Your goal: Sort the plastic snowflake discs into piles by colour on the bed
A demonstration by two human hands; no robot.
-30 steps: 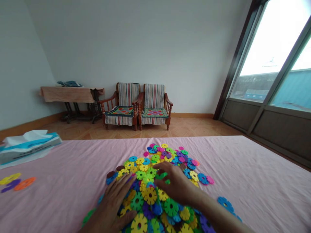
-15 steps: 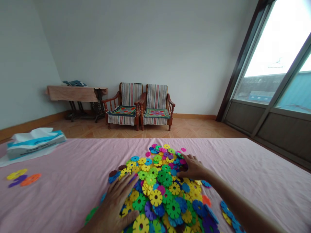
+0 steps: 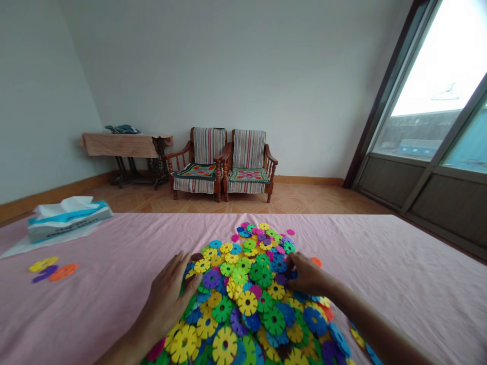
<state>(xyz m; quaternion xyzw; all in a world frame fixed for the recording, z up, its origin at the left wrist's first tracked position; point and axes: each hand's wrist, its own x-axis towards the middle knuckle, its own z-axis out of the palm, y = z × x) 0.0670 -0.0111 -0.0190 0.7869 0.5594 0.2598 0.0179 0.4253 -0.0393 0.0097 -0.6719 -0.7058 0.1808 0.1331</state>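
Note:
A heap of flat, flower-shaped plastic discs (image 3: 247, 299) in yellow, green, blue, purple and pink lies on a pink tablecloth (image 3: 114, 284). My left hand (image 3: 169, 299) lies flat against the heap's left edge, fingers stretched out and touching the discs. My right hand (image 3: 306, 276) rests on the heap's right side with its fingers curled down onto some blue and purple discs; whether they grip one is hidden. An orange disc (image 3: 316, 261) lies just beyond that hand.
Three loose discs, yellow, purple and orange (image 3: 53, 268), lie at the far left. A tissue box (image 3: 68, 217) sits at the back left of the table. Two striped wooden armchairs (image 3: 224, 165) and a side table (image 3: 125, 147) stand by the far wall; a large window (image 3: 437, 101) is on the right.
My left hand slid forward along the heap's left edge. My right hand moved from the heap's middle to its right side and drew back slightly. The view shifted a little.

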